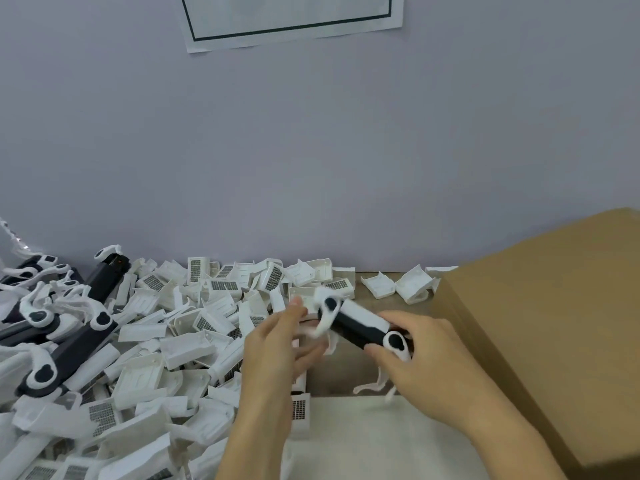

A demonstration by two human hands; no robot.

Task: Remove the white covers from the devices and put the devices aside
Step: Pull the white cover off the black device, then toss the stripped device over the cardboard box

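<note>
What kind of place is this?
Probably a small workshop or assembly bench: a heap of loose white covers, stacked black-and-white devices and a cardboard box against a plain wall.

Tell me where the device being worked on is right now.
In the head view, the device is right of centre, held above the table between the left hand and right hand, beside the cardboard box.

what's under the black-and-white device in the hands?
Under the black-and-white device: bare brown tabletop and a thin white plastic strip. The right hand and left hand hide the rest.
</note>
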